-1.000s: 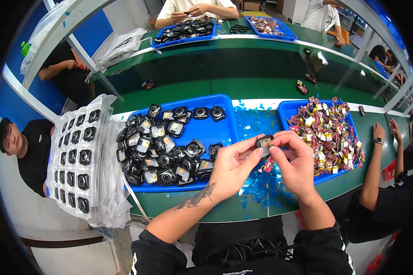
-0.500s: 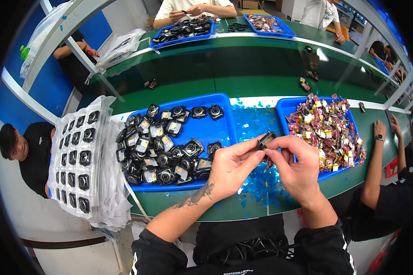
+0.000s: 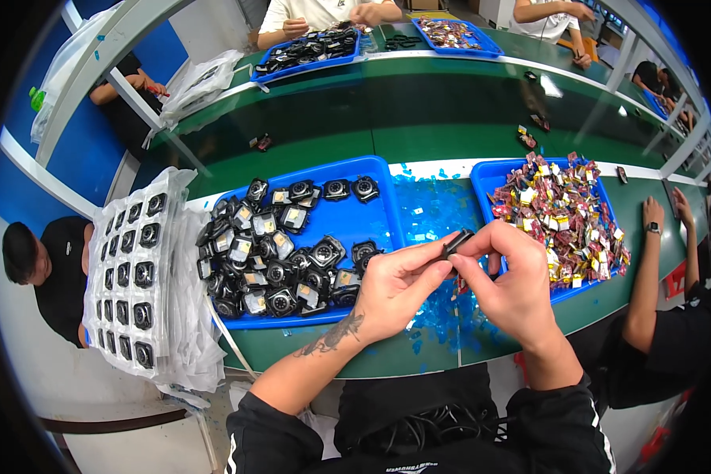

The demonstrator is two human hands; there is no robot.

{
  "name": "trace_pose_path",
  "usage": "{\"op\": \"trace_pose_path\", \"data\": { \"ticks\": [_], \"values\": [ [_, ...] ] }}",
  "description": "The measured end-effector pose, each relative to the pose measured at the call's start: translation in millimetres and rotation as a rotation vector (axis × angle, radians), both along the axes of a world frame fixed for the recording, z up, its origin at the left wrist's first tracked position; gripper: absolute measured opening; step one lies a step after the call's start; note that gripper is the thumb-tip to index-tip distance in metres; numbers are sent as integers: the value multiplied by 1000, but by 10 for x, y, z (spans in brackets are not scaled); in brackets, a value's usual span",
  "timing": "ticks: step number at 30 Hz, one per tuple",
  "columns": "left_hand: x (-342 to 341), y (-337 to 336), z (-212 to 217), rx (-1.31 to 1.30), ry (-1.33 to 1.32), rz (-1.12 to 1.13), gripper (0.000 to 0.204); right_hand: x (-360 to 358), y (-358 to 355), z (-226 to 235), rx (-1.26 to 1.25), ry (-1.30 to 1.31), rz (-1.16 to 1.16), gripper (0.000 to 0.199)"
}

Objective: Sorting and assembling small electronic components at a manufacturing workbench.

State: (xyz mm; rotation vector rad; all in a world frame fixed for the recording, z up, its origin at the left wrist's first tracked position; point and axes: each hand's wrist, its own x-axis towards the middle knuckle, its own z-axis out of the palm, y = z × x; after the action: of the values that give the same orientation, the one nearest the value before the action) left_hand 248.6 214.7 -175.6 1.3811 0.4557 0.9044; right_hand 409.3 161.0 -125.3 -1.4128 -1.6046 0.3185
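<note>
A small black watch case (image 3: 457,242) is pinched between the fingertips of both my hands, tilted nearly edge-on. My left hand (image 3: 396,291) grips it from the left, with the thumb close to the right fingers. My right hand (image 3: 510,286) closes on its lower right side, fingers bent. Left of them, a blue tray (image 3: 396,207) holds several black watch cases (image 3: 324,253), some face down and piled up. On the right is a second blue tray (image 3: 480,175), heaped with small red, yellow and white circuit parts (image 3: 557,225).
Blue film scraps (image 3: 433,207) litter the green bench between the trays. Plastic sheets of watch cases (image 3: 142,272) are stacked at the left. Loose parts (image 3: 527,139) lie beyond the white divider. A co-worker's hands (image 3: 653,213) rest at the right; others sit across the bench.
The watch case has turned from showing its broad side to nearly edge-on in my fingers. Across the bench, a co-worker's hands have moved apart. My view has shifted slightly.
</note>
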Motion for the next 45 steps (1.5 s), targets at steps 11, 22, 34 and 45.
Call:
{"op": "trace_pose_path", "data": {
  "ticks": [11, 22, 34, 45],
  "values": [
    [8, 13, 21, -115, -131, -18, 34, 116, 91, -105, -98, 225, 57, 29],
    [-62, 89, 20, 196, -59, 145, 36, 25, -81, -317, -250, 615, 235, 23],
    [-76, 69, 59, 644, 240, 199, 40, 164, -112, -262, -209, 513, 335, 10],
    [-82, 125, 70, 512, 269, 23, 16, 305, -137, -279, -336, 667, 347, 7]
  ]
}}
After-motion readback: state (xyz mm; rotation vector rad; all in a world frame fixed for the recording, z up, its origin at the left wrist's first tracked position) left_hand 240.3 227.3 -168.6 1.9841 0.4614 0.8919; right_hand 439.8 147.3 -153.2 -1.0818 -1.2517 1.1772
